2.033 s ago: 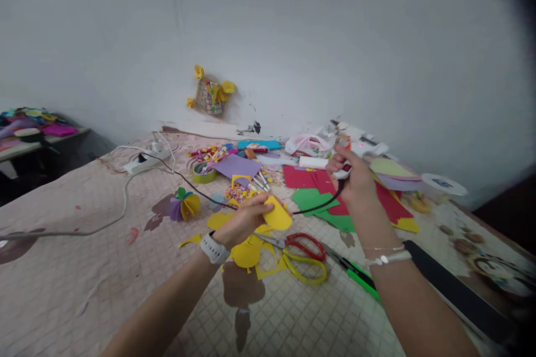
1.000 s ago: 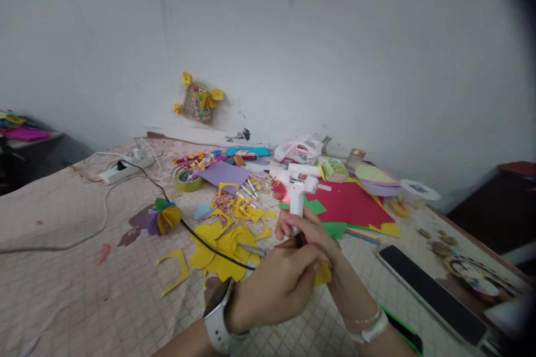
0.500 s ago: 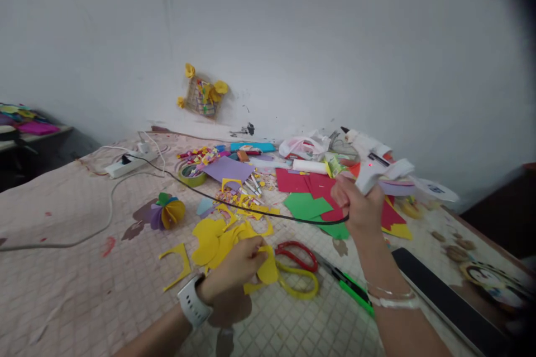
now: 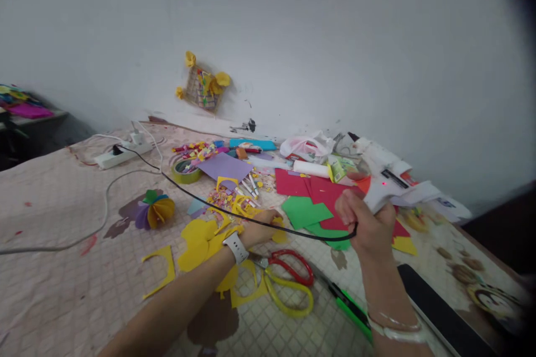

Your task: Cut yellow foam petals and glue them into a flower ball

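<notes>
My right hand [image 4: 371, 223] is wrapped round the handle of a white hot glue gun [image 4: 379, 194], whose red light is lit. Its black cord [image 4: 234, 213] runs left across the table, passing in front of my left hand [image 4: 260, 228]. That hand, with a white watch on the wrist, pinches a yellow paper piece [image 4: 278, 230]. Beneath and beside the left wrist lie several yellow paper cutouts [image 4: 196, 237]. Nearer me are scissors [image 4: 309, 297] with one red and one yellow handle, and a green utility knife [image 4: 350, 308] beside them.
Red paper [image 4: 293, 183] and green paper [image 4: 305, 211] lie ahead. A multicoloured paper ball [image 4: 154, 211] sits left, with a power strip [image 4: 123, 156] behind it. Green tape [image 4: 186, 174], a purple sheet [image 4: 226, 167] and a plastic bag [image 4: 307, 146] are farther back. A dark bar [image 4: 439, 307] lies right.
My left hand has reached forward and slightly right with the yellow paper piece. The glue gun in my right hand sits slightly lower and farther right. The view has shifted a little.
</notes>
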Demonstrator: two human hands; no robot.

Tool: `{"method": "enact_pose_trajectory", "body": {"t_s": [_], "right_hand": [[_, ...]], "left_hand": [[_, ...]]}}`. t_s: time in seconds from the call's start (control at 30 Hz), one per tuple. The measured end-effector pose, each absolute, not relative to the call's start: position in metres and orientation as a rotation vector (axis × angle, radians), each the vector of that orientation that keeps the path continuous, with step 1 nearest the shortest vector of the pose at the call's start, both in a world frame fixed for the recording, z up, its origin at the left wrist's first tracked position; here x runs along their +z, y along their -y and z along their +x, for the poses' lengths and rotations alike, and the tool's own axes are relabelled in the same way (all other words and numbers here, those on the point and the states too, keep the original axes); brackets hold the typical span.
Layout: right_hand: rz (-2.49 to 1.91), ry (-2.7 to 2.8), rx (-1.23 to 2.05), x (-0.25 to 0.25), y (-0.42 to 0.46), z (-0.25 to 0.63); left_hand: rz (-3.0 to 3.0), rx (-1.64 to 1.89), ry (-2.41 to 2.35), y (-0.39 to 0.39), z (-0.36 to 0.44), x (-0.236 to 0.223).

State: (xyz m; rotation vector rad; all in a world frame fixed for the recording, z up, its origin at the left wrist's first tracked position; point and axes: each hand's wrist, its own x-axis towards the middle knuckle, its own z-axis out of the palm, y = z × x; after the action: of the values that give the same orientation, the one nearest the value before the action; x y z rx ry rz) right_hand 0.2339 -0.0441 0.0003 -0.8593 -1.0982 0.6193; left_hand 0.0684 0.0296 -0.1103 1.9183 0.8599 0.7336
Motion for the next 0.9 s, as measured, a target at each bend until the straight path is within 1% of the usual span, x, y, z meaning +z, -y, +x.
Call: {"method": "enact_pose_trajectory", "body": {"t_s": [0.13, 0.3, 0.43, 0.73, 0.9], "right_hand": [[-0.899, 1.157, 0.744, -0.001, 0.041, 0.24], [-1.122, 1.276, 0.91, -0.01, 0.034, 0.241], [-1.233, 1.315, 0.919, -0.021, 0.031, 0.238], [-1.218, 1.243, 0.887, -0.028, 0.047, 0.241], [-1.287, 1.247, 0.912, -0.036, 0.055, 0.244]], "left_hand": [[2.051, 0.566, -1.183, -0.037, 0.056, -0.114], [2.185, 0.476, -1.368, -0.031, 0.04, -0.113], [2.28, 0.482, -1.404, -0.024, 0.029, -0.113], [2.379, 0.325, -1.254, -0.03, 0.032, -0.112], [2.275, 0.253, -1.419, -0.038, 0.047, -0.119]]}}
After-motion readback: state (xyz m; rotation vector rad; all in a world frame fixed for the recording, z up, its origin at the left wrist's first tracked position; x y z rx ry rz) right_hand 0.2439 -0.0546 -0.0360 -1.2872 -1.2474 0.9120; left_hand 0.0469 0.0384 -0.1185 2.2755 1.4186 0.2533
